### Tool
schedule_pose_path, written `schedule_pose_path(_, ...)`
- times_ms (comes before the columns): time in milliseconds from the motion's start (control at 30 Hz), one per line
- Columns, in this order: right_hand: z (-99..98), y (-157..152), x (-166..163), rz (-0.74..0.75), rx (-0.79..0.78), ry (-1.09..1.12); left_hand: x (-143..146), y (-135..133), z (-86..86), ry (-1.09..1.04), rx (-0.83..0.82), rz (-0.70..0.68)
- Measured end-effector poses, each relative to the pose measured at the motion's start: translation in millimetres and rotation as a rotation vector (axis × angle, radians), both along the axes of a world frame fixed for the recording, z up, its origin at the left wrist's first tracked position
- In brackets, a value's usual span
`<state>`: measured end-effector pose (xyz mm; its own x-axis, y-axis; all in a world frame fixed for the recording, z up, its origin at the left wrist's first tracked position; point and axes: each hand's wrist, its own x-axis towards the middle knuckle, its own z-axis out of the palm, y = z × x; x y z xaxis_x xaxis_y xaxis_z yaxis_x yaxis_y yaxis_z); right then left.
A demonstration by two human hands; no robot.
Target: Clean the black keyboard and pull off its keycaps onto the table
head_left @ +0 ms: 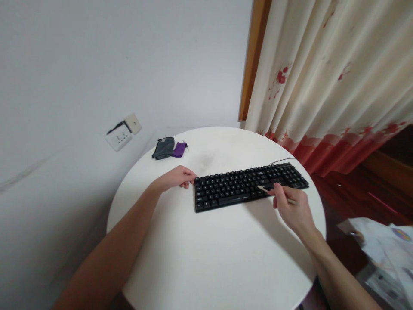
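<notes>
"Where's the computer keyboard (234,180)?"
"On the surface (206,258); your left hand (177,177) curls at its left end, gripping or not, I can't tell."
"My right hand (295,211)?"
"You're pinching a thin stick (263,189) there."

Passage exists across the tabletop (206,258) between the forearms (129,228), before the keyboard (235,183). Obstructions: left hand (177,177) at its left end, right hand (295,209) at its front edge, grey bundle (164,147) farther back.

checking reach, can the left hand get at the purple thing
Probably yes: the left hand is at the left end of the keyboard, with only white tabletop between it and the purple thing.
</notes>
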<state>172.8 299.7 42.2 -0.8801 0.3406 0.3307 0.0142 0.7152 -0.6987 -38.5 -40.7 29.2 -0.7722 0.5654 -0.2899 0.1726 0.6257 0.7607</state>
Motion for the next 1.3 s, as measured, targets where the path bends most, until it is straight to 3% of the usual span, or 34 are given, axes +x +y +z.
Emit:
schedule_pose_path(200,-0.9,1,18,0.001,0.046,-0.026,-1,0,-0.8,0.0,0.001,0.0)
schedule_pose_path(433,3.9,16,26,-0.028,-0.04,0.05,-3,0,-3.3,-0.009,0.0,0.002)
schedule_pose_path(600,4.5,25,-22,-0.053,-0.196,0.208,-1,0,0.9,-0.001,-0.013,-0.004)
schedule_pose_path(733,-0.2,28,-70,0.009,-0.174,0.209,1,1,2.6,-0.01,-0.019,0.004)
schedule_pose_path(867,-6.6,25,-89,0.07,-0.11,0.187,0,1,2.7,-0.011,-0.021,0.01)
schedule_pose_path(1300,-16.0,31,-53,0.095,-0.122,0.14,1,2,4.2,-0.012,-0.016,0.017)
